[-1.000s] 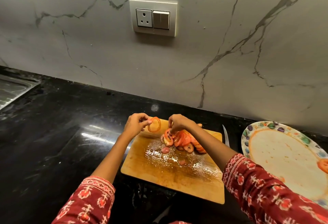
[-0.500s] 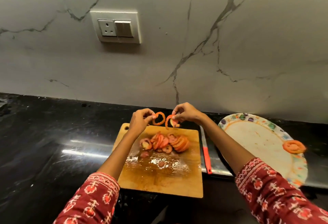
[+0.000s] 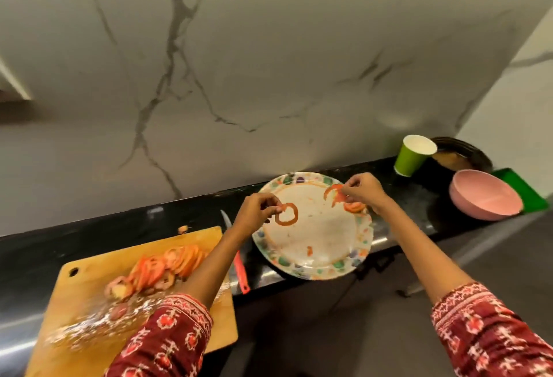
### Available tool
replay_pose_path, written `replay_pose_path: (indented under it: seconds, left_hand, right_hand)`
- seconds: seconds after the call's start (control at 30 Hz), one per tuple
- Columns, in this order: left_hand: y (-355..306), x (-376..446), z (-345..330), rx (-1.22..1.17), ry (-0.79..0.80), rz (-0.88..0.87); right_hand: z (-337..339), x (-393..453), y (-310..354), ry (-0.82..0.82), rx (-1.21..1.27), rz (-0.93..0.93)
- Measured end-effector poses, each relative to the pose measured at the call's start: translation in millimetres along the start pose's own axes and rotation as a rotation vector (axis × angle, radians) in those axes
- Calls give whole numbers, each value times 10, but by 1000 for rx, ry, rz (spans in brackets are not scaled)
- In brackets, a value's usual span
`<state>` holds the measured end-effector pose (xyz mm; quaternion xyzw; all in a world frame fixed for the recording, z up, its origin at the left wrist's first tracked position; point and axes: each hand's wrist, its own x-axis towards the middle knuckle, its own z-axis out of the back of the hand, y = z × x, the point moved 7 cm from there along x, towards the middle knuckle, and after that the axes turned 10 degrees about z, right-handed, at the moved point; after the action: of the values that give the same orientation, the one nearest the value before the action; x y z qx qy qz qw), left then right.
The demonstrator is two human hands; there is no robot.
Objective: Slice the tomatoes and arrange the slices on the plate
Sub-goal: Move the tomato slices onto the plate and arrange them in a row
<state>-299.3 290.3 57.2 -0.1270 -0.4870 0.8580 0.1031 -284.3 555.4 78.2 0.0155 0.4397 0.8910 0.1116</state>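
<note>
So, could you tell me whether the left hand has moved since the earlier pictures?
Yes. The left hand, pinching a tomato ring, went right, from above the cutting board to over the plate.

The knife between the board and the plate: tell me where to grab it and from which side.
Take the knife by its red handle, the end nearest the person; the blade points away toward the wall. Coming from above and the near side looks best, since it lies flat on the counter in the narrow gap between the cutting board and the plate.
</note>
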Motion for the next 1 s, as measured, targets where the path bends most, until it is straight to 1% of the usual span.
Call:
replay_pose_path:
  seconds: [0.1,0.27,0.43,0.57,0.7,0.77,0.83,0.93,1.0]
  left_hand:
    - [-162,163,-406,7,51,-32]
    - [-303,390,-825,78,62,-27]
    - [-354,520,-1021,119,50,3]
    - [-351,602,-1090,130,60,45]
    - [-416,710,-1149,140,67,46]
    - [-461,774,-1193,135,69,48]
    - [-522,825,-1247,124,77,46]
    - [-625,903,-1335,121,91,42]
    - [-682,953,-1378,125,88,37]
  right_hand:
    - [309,43,-373,-107,-66,-73]
    - [397,161,-665,-137,-68,-128]
    - [277,315,-798,-115,-92,-124]
    - [223,344,-840,-83,-263,-163]
    - [268,364,-840,-61,-423,-177]
    - [346,383,-803,-73,-441,-136]
    - [387,434,-714,-47,-343,-29]
    - [298,439,-497,168,-88,157]
    - [234,397,-396,265,-34,220]
